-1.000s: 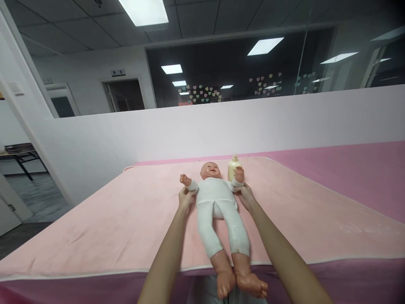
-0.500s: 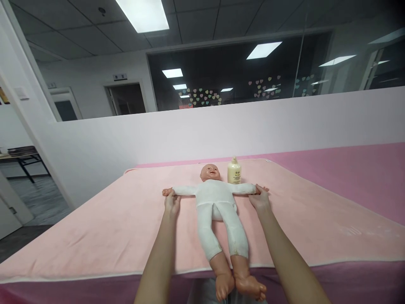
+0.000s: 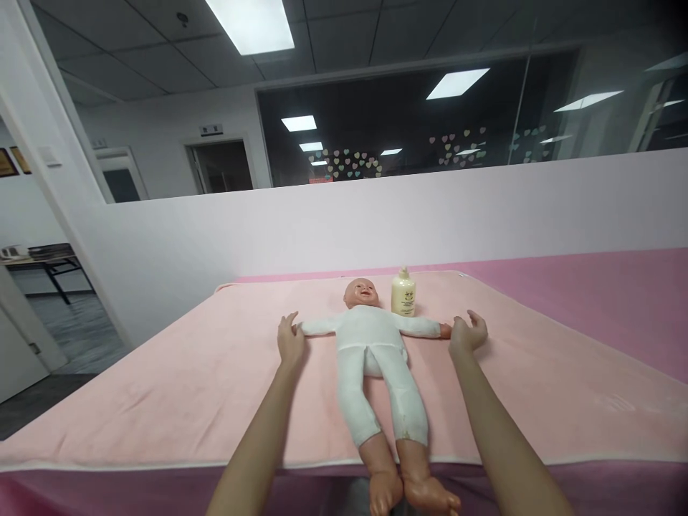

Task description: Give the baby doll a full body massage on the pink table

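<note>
The baby doll (image 3: 368, 326) is lying in the lower middle, its head pointing up the frame, arms stretching sideways. The left hand (image 3: 291, 342) and right hand (image 3: 466, 334) are resting half open at those 2 arm ends, equally near; I can't tell if they're gripping.

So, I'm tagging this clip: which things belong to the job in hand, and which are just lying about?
Likely in the job:
baby doll, lying face up
left hand and right hand, at the ends of its outstretched arms
pink blanket, under it

Apparently lying about:
pump bottle, untouched, standing nearby
dark stack, far left
</note>
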Demonstrator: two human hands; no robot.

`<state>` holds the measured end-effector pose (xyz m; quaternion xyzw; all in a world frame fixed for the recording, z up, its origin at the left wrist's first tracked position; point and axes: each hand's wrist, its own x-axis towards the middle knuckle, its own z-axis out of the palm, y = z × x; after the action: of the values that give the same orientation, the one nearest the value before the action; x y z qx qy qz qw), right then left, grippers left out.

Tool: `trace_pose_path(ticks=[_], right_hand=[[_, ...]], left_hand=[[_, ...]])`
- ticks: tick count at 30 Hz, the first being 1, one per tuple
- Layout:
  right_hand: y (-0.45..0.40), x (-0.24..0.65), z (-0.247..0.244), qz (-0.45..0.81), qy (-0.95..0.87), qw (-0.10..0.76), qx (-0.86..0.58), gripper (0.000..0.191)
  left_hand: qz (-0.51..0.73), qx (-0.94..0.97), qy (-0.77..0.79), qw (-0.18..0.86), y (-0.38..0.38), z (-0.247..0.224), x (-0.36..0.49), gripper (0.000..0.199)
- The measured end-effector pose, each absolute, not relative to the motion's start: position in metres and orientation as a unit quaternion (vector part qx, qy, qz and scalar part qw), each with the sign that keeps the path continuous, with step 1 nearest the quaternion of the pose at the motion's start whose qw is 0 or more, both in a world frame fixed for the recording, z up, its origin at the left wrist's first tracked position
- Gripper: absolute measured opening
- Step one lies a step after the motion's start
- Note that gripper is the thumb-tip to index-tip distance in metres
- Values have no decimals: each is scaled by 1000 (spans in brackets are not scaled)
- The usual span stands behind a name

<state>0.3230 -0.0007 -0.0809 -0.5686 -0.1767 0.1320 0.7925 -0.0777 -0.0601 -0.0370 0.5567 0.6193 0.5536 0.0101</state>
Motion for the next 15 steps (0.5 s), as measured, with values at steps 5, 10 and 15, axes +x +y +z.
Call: trace_pose_path(ticks=[5,10,15], right_hand=[[-18,271,-65,72,-399,689,-601,20],[-30,229,-69,183,-524,590,-586,8],[-27,235,-79,367,-372,682,-512,10]], left_hand=[[404,746,525,-66,-87,-29,-24,42],[406,826,390,26,-129,-17,14,37],[323,875,359,13,-196,-19,24,65]])
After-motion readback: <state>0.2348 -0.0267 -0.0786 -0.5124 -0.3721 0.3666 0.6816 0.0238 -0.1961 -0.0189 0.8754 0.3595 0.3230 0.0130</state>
